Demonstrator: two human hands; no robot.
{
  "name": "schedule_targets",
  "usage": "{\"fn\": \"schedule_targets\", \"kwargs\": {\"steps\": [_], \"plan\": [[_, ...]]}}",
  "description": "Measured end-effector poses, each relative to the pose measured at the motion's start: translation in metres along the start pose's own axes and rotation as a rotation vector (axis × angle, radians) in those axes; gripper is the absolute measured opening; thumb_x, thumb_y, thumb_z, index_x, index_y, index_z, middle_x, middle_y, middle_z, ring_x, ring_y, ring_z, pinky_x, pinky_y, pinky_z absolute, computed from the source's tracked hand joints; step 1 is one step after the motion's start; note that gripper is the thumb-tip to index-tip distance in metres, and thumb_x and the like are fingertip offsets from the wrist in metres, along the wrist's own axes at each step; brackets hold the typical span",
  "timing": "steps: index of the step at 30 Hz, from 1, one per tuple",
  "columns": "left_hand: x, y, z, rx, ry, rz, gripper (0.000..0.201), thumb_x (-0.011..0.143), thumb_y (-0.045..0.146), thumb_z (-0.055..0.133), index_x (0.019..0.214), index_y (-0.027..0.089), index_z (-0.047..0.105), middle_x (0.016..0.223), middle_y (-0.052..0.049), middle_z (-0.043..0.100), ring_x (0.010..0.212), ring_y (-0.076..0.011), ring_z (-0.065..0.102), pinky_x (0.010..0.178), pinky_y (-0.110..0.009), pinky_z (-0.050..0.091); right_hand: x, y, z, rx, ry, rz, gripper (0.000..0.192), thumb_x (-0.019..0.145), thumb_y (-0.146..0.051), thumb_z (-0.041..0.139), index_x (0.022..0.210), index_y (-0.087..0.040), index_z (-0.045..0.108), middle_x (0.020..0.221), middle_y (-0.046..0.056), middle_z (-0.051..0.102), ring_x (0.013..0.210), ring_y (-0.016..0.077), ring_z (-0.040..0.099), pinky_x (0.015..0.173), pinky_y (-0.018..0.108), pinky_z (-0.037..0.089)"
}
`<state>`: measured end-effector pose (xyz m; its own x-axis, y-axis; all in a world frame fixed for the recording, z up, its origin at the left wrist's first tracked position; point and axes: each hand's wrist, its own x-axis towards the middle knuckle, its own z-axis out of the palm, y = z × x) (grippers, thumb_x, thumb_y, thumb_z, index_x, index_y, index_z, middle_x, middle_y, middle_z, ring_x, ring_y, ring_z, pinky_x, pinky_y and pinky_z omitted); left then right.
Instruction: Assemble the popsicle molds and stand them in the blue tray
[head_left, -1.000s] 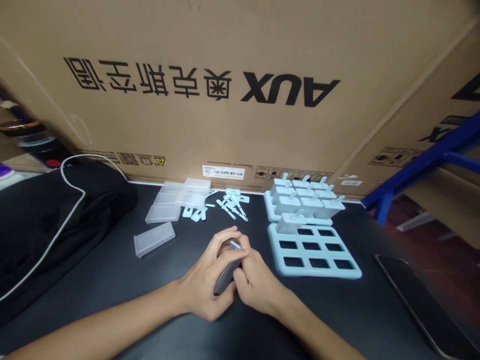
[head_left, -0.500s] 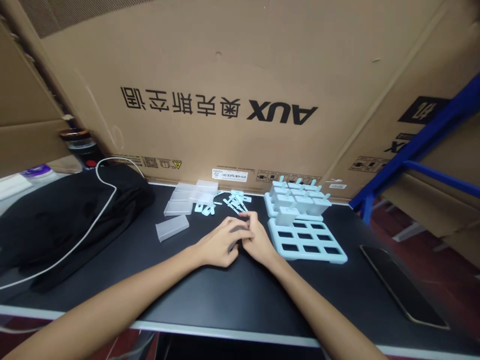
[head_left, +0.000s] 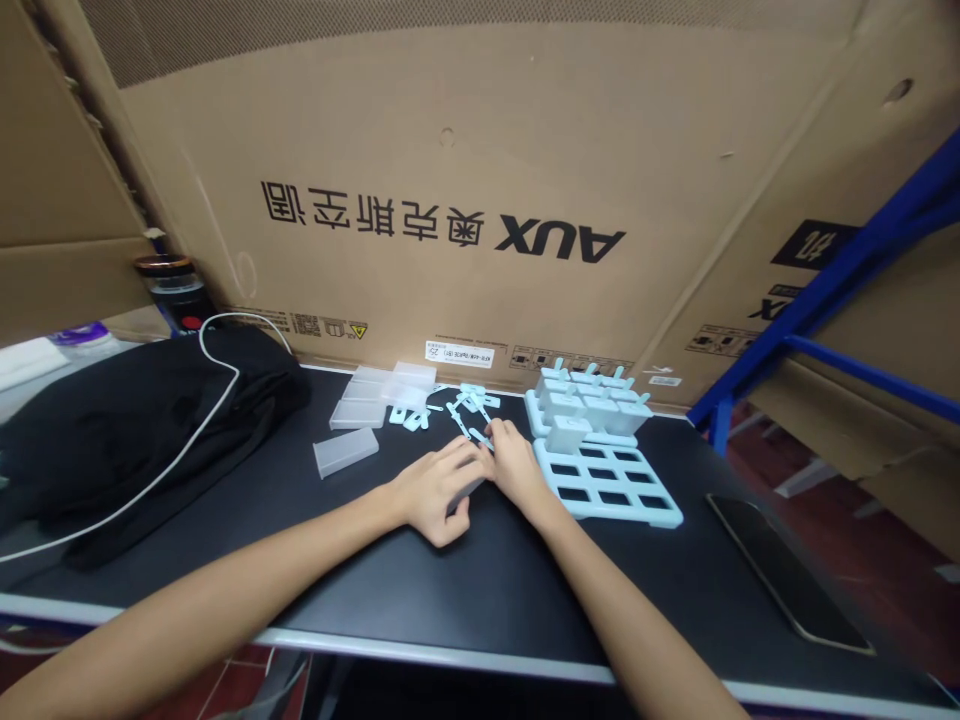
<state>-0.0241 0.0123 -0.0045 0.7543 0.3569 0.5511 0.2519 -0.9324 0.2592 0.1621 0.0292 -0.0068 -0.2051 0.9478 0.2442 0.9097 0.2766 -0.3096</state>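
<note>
Facing an AUX carton (head_left: 450, 120) with upside-down lettering, walling off the back of the black tabletop (head_left: 360, 590). Flanked on the left by black cloth (head_left: 142, 430) with a white cable (head_left: 217, 408) over it, on the right by a phone (head_left: 787, 572) and a blue metal frame (head_left: 814, 285). Finding pale-blue popsicle sticks (head_left: 472, 400) strewn just ahead, with frosted mould shells (head_left: 364, 398) to their left, several overlapping by the carton, one lying nearer. Looking right to a rear rack (head_left: 535, 424) crowded with upright stick-topped moulds (head_left: 596, 408), and a front rack (head_left: 607, 486) bearing one mould (head_left: 568, 433) at its far-left corner. Grasping a greyish shell (head_left: 466, 488), mostly hidden, inside the left grip (head_left: 439, 490), just left of the right grip (head_left: 517, 465). Touching or nearly touching the nearest stick (head_left: 480, 437) with the latter; cannot tell whether pinching it.
</note>
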Motion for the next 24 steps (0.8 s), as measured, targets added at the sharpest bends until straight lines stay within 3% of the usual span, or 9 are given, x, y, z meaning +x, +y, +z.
{"fn": "schedule_targets", "kwargs": {"steps": [4,8,12,15,18,22,24], "plan": [[0.001,-0.001,-0.001,-0.004,0.005,0.037,0.051,0.065,0.012,0.053,0.116,0.017,0.055,0.113,-0.012,0.058,0.104,-0.0268,0.053,0.084,-0.042,0.057,0.000,0.006,0.002,0.070,0.000,0.039,0.022,0.085,-0.019,0.056,0.104,-0.012,0.062,0.098,0.012,0.063,0.086,0.0204,0.061,0.079,0.030,0.045],[0.003,-0.004,-0.001,0.072,0.042,0.085,0.051,0.071,0.009,0.053,0.121,0.020,0.059,0.121,-0.008,0.061,0.124,-0.0295,0.049,0.103,-0.047,0.051,0.000,0.011,-0.008,0.181,0.027,0.042,0.026,0.074,-0.017,0.065,0.099,-0.013,0.066,0.082,0.005,0.065,0.077,0.0180,0.061,0.076,0.028,0.046],[0.001,-0.006,-0.001,0.170,0.041,0.083,0.058,0.078,0.005,0.049,0.133,0.024,0.055,0.127,-0.005,0.060,0.134,-0.0264,0.045,0.112,-0.046,0.046,-0.005,0.008,-0.032,0.318,0.179,0.080,0.016,0.083,-0.022,0.054,0.094,-0.016,0.064,0.077,0.002,0.063,0.070,0.0139,0.060,0.071,0.027,0.048],[-0.002,-0.007,0.001,0.241,-0.026,0.060,0.061,0.081,0.007,0.050,0.137,0.030,0.052,0.128,-0.006,0.058,0.125,-0.0247,0.052,0.100,-0.042,0.055,-0.012,0.000,-0.046,0.722,0.353,0.110,0.018,0.088,-0.035,0.054,0.095,-0.018,0.058,0.072,-0.001,0.058,0.058,0.0115,0.059,0.056,0.024,0.048],[-0.004,-0.008,0.002,0.280,-0.005,-0.004,0.060,0.080,0.010,0.054,0.134,0.036,0.056,0.134,-0.010,0.047,0.110,-0.0236,0.057,0.080,-0.036,0.061,-0.017,-0.009,-0.051,1.059,0.456,0.105,0.023,0.084,-0.040,0.063,0.092,-0.020,0.054,0.072,-0.003,0.058,0.054,0.0105,0.059,0.049,0.023,0.047],[-0.004,-0.010,0.001,0.309,0.058,-0.129,0.058,0.078,0.012,0.059,0.130,0.037,0.060,0.148,-0.013,0.022,0.101,-0.0228,0.059,0.068,-0.034,0.060,-0.020,-0.017,-0.051,1.130,0.488,0.080,0.021,0.085,-0.038,0.064,0.092,-0.019,0.058,0.069,-0.003,0.059,0.055,0.0108,0.061,0.051,0.024,0.050],[-0.003,-0.010,0.000,0.323,0.045,-0.148,0.056,0.077,0.012,0.059,0.128,0.036,0.061,0.148,-0.014,0.019,0.096,-0.0217,0.059,0.065,-0.033,0.059,-0.021,-0.020,-0.050,1.131,0.480,0.086,0.020,0.086,-0.037,0.063,0.094,-0.019,0.059,0.066,-0.003,0.060,0.055,0.0114,0.061,0.054,0.024,0.051]]}}
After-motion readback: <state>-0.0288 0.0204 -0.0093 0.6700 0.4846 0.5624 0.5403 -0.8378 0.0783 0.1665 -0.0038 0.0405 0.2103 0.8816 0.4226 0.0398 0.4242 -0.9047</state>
